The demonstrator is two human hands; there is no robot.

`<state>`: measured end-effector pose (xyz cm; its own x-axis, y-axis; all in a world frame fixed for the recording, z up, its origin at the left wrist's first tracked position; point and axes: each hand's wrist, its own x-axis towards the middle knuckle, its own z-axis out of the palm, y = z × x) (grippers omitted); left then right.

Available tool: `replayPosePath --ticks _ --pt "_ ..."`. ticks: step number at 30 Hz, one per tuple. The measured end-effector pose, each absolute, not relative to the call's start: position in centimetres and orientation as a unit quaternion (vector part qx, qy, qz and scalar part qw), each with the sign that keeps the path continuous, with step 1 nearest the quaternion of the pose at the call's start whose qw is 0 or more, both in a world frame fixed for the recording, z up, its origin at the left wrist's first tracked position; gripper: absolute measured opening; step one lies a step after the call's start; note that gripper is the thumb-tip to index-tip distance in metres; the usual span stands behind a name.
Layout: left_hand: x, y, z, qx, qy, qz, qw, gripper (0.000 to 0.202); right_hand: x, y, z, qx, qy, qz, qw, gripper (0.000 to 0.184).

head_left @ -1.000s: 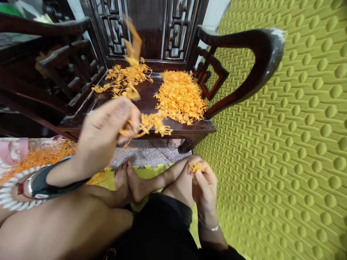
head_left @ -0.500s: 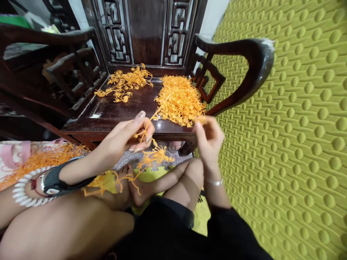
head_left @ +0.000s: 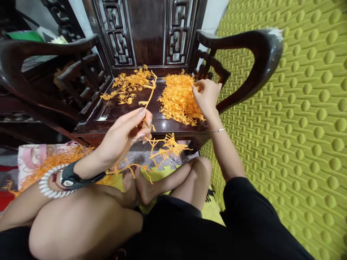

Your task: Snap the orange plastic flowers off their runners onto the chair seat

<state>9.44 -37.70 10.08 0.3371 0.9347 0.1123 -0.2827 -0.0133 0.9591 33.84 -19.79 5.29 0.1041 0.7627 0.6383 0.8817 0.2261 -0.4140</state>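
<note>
My left hand point(head_left: 130, 130) pinches a thin orange plastic stem point(head_left: 149, 97) between thumb and fingers. The stem rises, forked at the top, in front of the chair seat. Below the hand hang more orange branching sprigs point(head_left: 169, 148), with spiky tufts. My right hand point(head_left: 207, 95) is over the right side of a dense heap of small orange pieces point(head_left: 179, 101) on the seat. Its thumb and forefinger are curled close together; what lies between them cannot be made out. Left of the heap is a looser bunch of orange sprigs point(head_left: 130, 85).
A dark wooden chair has a glossy seat point(head_left: 121, 115), a carved back and a curved right armrest point(head_left: 244, 39). At lower left, a pale bag with pink handles point(head_left: 32, 155) is beside many orange strands point(head_left: 65, 159). A green bumpy mat point(head_left: 298, 144) covers the right.
My right hand has moved up and forward, from the seat's front edge to the heap. The left hand stays near the seat, its stem now more upright. The view has shifted slightly.
</note>
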Motion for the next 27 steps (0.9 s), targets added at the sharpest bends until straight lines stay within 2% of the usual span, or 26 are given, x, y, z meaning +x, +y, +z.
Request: replayPosePath --ticks 3,5,7,10,11,14,17,19,21,23,25,27 --pt "9.7 -37.4 10.0 0.499 0.320 0.484 0.643 0.027 32.0 -24.3 5.9 -0.481 -0.696 0.023 0.532 0.028" --pt "9.9 -37.2 9.8 0.492 0.325 0.483 0.647 0.027 30.8 -27.5 6.3 -0.379 -0.728 0.136 0.555 0.034" --pt "10.0 -37.1 9.6 0.498 0.327 0.477 0.646 0.027 29.8 -30.6 6.3 -0.282 -0.763 0.269 0.517 0.038" --pt "10.1 -37.2 9.3 0.523 0.328 0.465 0.635 0.026 29.0 -34.2 5.8 -0.209 -0.789 0.413 0.404 0.054" --pt "10.1 -37.2 9.3 0.530 0.331 0.465 0.627 0.026 28.9 -35.0 5.6 -0.213 -0.796 0.427 0.372 0.051" --pt "9.9 -37.1 9.0 0.544 0.340 0.474 0.603 0.026 29.0 -36.6 5.2 -0.255 -0.819 0.410 0.310 0.025" --pt "9.5 -36.4 8.6 0.550 0.360 0.509 0.555 0.021 29.3 -37.3 5.2 -0.294 -0.813 0.398 0.307 0.023" --pt "9.3 -35.7 8.1 0.542 0.397 0.545 0.501 0.021 29.5 -37.3 5.2 -0.324 -0.786 0.394 0.349 0.022" --pt "9.0 -35.2 7.7 0.540 0.438 0.575 0.431 0.040 29.7 -37.1 5.0 -0.348 -0.749 0.400 0.397 0.022" --pt "8.8 -35.3 7.6 0.570 0.452 0.609 0.317 0.053 29.7 -36.8 4.7 -0.363 -0.711 0.418 0.433 0.023" --pt "8.5 -36.1 8.0 0.624 0.414 0.646 0.149 0.050 29.6 -36.5 4.3 -0.375 -0.683 0.428 0.458 0.025" --pt "8.5 -37.2 8.8 0.741 0.320 0.590 -0.010 0.038 29.2 -36.3 4.0 -0.383 -0.677 0.419 0.468 0.024"
